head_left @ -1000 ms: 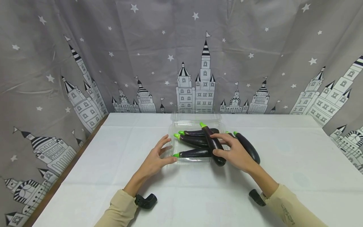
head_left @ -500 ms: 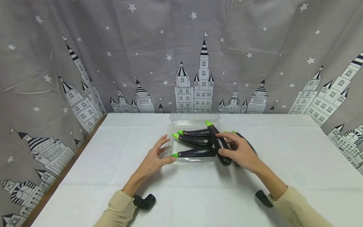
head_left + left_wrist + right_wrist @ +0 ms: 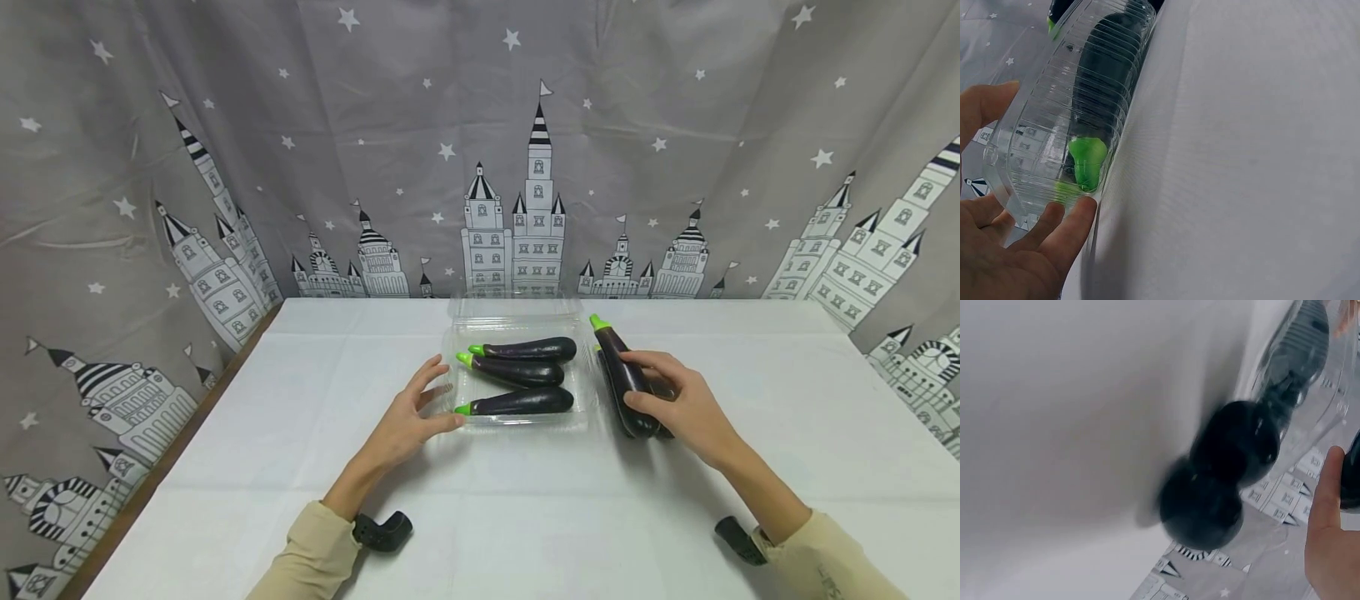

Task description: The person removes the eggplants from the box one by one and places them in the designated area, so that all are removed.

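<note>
My right hand (image 3: pixel 686 408) grips a dark purple eggplant (image 3: pixel 624 371) with a bright green stem. It hangs just right of the clear plastic box (image 3: pixel 517 422), above other eggplants that it and the hand partly cover. In the right wrist view, the rounded ends of two eggplants (image 3: pixel 1235 444) show on the table, with the held one (image 3: pixel 1352 478) at the right edge. Three eggplants (image 3: pixel 517 372) lie inside the box, stems leftward. At the box's left end, my left hand (image 3: pixel 408 417) rests with spread fingers (image 3: pixel 1066 240) touching the wall near a green stem (image 3: pixel 1088 162).
The box's clear lid (image 3: pixel 517 308) stands open at the back, near the patterned grey curtain (image 3: pixel 360 125). A white cloth (image 3: pixel 525 517) covers the table. The brown table edge (image 3: pixel 172 454) runs along the left.
My right hand has carried the eggplant rightward, from over the box's right side to above the eggplants on the table. The left hand has stayed at the box.
</note>
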Tool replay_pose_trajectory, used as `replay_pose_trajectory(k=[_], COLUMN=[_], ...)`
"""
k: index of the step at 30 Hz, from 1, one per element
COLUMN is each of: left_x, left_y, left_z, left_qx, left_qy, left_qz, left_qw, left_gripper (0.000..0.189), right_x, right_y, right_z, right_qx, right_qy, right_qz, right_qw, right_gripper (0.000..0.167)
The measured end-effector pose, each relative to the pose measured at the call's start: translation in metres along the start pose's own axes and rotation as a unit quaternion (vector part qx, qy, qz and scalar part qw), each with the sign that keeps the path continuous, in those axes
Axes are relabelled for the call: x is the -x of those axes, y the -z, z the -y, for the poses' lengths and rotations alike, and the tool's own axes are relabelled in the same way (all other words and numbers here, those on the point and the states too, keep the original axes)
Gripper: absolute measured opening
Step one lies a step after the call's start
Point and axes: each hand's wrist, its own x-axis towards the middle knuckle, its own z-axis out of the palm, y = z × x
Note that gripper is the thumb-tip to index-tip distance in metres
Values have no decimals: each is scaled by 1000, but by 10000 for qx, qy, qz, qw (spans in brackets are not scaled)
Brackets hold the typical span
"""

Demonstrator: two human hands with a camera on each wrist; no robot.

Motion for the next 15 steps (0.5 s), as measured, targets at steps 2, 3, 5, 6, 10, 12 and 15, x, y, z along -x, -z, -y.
replay_pose_trajectory(k=[2,3,5,6,10,12,15], left_x=[0,0,-1,-1,-1,-1,0], left_y=[0,0,1,1,1,1,1], left_z=[0,0,0,1,2,2,2], left_qx=[11,8,-22,-27,-47,-32,-39], left_qy=[-7,-16,-26,-25,-11,-6,-1], left_qz=[6,9,13,21,41,44,31], left_qw=[10000,10000,10000,10000,10000,10000,10000], left_gripper=[84,84,84,84,83,83,83], right_x=[2,2,3,4,6,8,11], right_y=[5,7,11,13,22,27,34], right_z=[-2,-3,-6,-8,-14,-17,-21], right_qx=[-1,1,118,205,600,722,871], right_qy=[-32,-64,-100,-103,-116,-126,-161], right_qz=[-7,-10,-30,-31,-87,-109,-154], right_qw=[10000,10000,9999,9997,9981,9973,9960], right_gripper=[48,48,48,48,48,48,48])
